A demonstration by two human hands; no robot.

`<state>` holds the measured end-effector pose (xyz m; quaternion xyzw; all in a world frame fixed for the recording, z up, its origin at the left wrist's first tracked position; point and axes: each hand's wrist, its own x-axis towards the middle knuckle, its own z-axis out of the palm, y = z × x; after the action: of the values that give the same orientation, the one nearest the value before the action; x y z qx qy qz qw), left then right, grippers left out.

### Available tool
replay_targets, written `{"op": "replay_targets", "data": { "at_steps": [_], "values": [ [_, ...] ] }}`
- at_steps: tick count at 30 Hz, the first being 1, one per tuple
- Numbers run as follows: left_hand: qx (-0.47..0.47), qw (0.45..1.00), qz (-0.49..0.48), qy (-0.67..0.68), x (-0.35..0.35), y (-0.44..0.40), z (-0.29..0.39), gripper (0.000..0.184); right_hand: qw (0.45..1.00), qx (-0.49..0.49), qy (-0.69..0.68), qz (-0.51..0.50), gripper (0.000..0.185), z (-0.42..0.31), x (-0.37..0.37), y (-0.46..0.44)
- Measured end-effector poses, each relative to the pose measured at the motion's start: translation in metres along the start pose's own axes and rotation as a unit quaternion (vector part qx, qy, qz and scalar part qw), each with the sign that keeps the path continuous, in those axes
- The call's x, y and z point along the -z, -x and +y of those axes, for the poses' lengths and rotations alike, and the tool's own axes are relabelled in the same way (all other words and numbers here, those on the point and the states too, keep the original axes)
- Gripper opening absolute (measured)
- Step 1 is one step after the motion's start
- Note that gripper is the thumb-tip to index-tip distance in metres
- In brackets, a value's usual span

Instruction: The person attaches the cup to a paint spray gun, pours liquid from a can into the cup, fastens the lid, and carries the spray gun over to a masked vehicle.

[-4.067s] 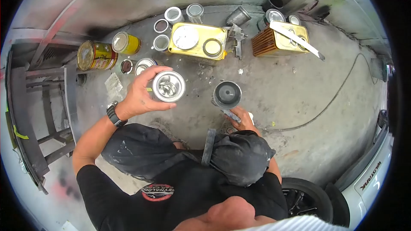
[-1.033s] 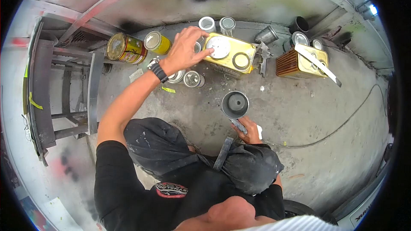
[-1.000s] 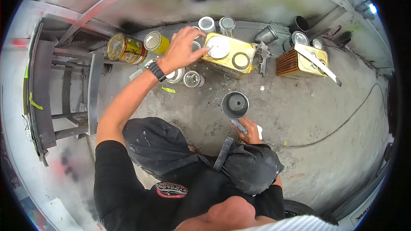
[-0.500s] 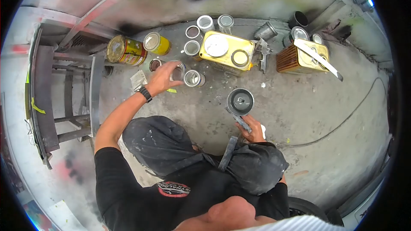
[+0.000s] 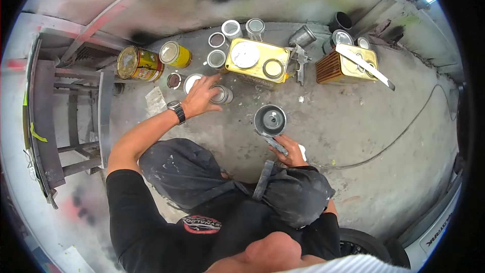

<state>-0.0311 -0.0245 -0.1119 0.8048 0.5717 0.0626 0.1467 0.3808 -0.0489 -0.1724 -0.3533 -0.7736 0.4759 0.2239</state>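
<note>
My left hand (image 5: 201, 97) has its fingers spread at the left side of a small open can (image 5: 222, 94), the thumb near its lower edge. Whether the fingertips touch the can I cannot tell. Just behind this hand stands another small can with a white top (image 5: 192, 84), partly covered by the fingers. Low in front of my right knee, my right hand (image 5: 290, 152) is closed round the grey-smeared handle of a cup (image 5: 270, 120). Dark grey residue coats the cup, with a paler patch at its bottom.
A yellow-topped rectangular tin (image 5: 260, 60) stands ahead, with several open cans on its left and a spray gun (image 5: 300, 64) on its right. Another rectangular tin (image 5: 348, 68) carries a white stick (image 5: 365, 65). Yellow cans (image 5: 176, 54) and a grey frame (image 5: 103, 116) are left; a hose (image 5: 404, 144) lies right.
My left hand has moved right, from the neighbouring can to the small open can, and its fingers have spread. My right hand keeps hold of the cup. The whole view has shifted slightly.
</note>
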Motion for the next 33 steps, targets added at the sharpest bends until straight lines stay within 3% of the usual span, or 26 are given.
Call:
{"op": "replay_targets", "data": {
  "at_steps": [3,5,7,10,11,14,17,23,26,33],
  "values": [
    [0.018,0.999,0.022,0.018,0.014,0.003,0.009,0.049,0.999,0.031,-0.001,-0.028,0.036,-0.008,0.010,-0.014],
    [0.077,0.982,-0.054,0.163,0.015,0.004,0.024,0.043,0.998,0.054,0.009,-0.042,0.036,-0.016,0.014,-0.025],
    [0.134,0.935,-0.132,0.301,0.016,0.008,0.047,0.035,0.996,0.075,0.007,-0.047,0.036,-0.019,0.014,-0.036],
    [0.190,0.868,-0.166,0.428,0.025,0.005,0.082,0.031,0.993,0.092,0.003,-0.069,0.039,-0.027,0.016,-0.056],
    [0.209,0.852,-0.200,0.437,0.029,0.004,0.085,0.043,0.993,0.091,0.002,-0.077,0.041,-0.030,0.016,-0.061],
    [0.237,0.850,-0.160,0.442,0.010,0.009,0.084,0.039,0.992,0.099,0.002,-0.074,0.047,-0.038,0.014,-0.074],
    [0.297,0.788,-0.112,0.527,0.007,0.016,0.083,0.035,0.994,0.077,-0.013,-0.070,0.049,-0.045,0.009,-0.081],
    [0.289,0.814,-0.144,0.484,-0.004,0.023,0.068,0.022,0.993,0.088,-0.009,-0.080,0.049,-0.040,-0.007,-0.081],
    [0.278,0.816,-0.123,0.492,-0.016,0.029,0.064,0.034,0.994,0.075,-0.019,-0.081,0.049,-0.040,-0.011,-0.079],
    [0.269,0.824,-0.130,0.482,-0.020,0.032,0.062,0.034,0.994,0.058,-0.021,-0.090,0.046,-0.041,-0.015,-0.077]
  ]
}}
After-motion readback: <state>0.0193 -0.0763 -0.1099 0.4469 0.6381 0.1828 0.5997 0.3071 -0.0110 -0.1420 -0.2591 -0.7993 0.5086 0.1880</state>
